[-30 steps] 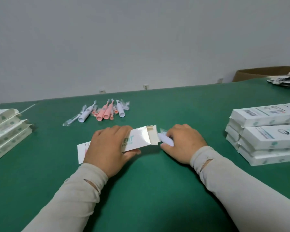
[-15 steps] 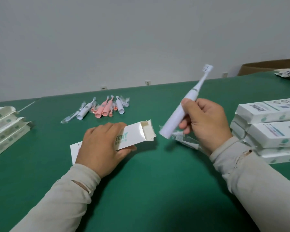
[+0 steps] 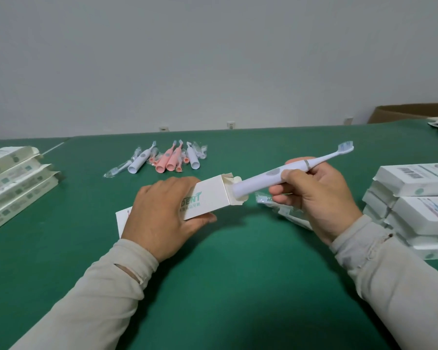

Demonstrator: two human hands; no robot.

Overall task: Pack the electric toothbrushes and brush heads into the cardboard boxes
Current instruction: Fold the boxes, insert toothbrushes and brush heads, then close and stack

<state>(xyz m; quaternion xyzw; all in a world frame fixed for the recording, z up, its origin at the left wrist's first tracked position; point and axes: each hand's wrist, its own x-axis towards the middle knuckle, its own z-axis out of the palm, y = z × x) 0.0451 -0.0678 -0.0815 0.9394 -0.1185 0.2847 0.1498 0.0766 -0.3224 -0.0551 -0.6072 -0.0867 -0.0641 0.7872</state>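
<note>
My left hand (image 3: 162,215) grips a white cardboard box (image 3: 208,198) with green lettering, its open end raised and facing right. My right hand (image 3: 316,195) holds a white electric toothbrush (image 3: 271,175) by the handle, bristles pointing up and right. The butt end of the toothbrush sits at the box's open mouth, between its flaps. The lower fingers of my right hand also hold brush heads in clear plastic wrap (image 3: 286,213).
Several white and pink toothbrushes and wrapped brush heads (image 3: 167,160) lie at the back centre of the green table (image 3: 238,274). Open empty boxes (image 3: 13,183) are stacked at the left. Closed white boxes (image 3: 415,205) are stacked at the right. A brown carton (image 3: 410,114) stands at the far right.
My right hand lifted the white toothbrush off the table, swung it level and brought its butt end to the box mouth. My left hand tilted the box's open end upward.
</note>
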